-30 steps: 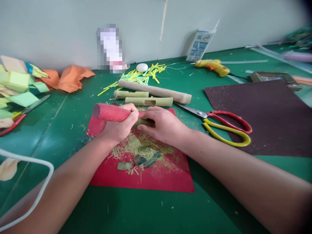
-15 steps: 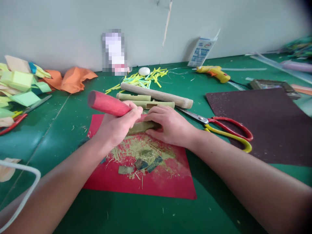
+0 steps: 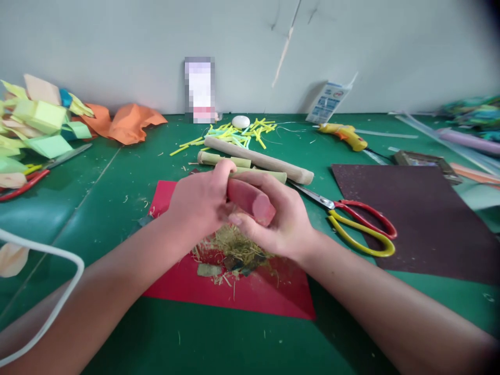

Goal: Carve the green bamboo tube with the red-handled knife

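Observation:
Between my two hands is a tool with a thick red wooden handle (image 3: pixel 246 198), its butt end tilted toward me and to the right. My left hand (image 3: pixel 203 200) is closed round its far part, and the working end is hidden. My right hand (image 3: pixel 287 216) curls about the handle, fingers over it and thumb below. Under both hands lies a sheet of red paper (image 3: pixel 187 289) covered with green-yellow shavings (image 3: pixel 234 242) and a few dark green bamboo chips (image 3: pixel 209 270). The bamboo piece that was under my hands is out of sight.
Beyond my hands lie cut bamboo tubes (image 3: pixel 222 160) and a pale wooden stick (image 3: pixel 260 159). Scissors (image 3: pixel 361 224) rest to the right, partly on a dark brown sheet (image 3: pixel 422 224). Further back is a yellow glue gun (image 3: pixel 344 135). Folded papers (image 3: pixel 39 120) and orange paper (image 3: pixel 130 124) are at left.
The red handle has swung from pointing up-left to pointing right and toward me. My right hand has moved from the bamboo piece to the handle; the bamboo piece has gone from view.

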The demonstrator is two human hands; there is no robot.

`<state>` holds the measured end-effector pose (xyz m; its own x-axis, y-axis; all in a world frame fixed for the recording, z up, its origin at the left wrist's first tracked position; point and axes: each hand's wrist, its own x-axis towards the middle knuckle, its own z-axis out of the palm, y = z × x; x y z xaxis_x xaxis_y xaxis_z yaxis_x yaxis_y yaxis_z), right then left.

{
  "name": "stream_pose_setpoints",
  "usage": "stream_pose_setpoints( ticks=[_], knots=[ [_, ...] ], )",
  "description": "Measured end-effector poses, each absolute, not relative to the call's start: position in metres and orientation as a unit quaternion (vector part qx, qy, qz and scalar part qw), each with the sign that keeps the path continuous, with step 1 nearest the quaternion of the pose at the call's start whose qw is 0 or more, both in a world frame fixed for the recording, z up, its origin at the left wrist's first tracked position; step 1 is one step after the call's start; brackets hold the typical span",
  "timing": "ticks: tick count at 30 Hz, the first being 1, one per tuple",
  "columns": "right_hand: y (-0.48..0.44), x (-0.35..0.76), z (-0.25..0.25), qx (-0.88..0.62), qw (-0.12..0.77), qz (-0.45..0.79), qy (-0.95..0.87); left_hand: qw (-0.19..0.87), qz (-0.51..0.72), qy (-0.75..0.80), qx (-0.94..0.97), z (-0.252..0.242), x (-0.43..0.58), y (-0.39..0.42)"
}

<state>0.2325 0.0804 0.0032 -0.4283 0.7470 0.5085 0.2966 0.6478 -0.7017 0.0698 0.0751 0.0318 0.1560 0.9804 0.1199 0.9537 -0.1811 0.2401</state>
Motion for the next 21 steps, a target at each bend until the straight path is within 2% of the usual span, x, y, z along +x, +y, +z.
stream_pose_setpoints(
  ticks=[4,9,11,16,21],
  knots=[
    [0.076,0.224,0.008,-0.359,0.465,0.299,-0.752,0.032,0.109,0.603,0.790,0.028,0.067,0.072],
    [0.085,0.237,0.013,-0.409,0.507,0.402,-0.644,0.052,0.205,0.581,0.786,0.016,0.042,0.073],
    [0.091,0.243,0.017,-0.410,0.523,0.429,-0.613,0.028,0.197,0.581,0.789,0.011,0.033,0.073],
    [0.103,0.240,0.021,-0.446,0.520,0.416,-0.598,0.076,0.124,0.590,0.794,0.003,0.036,0.068],
    [0.105,0.230,0.006,-0.469,0.523,0.369,-0.608,0.070,0.153,0.555,0.815,-0.007,0.043,0.063]
  ],
)
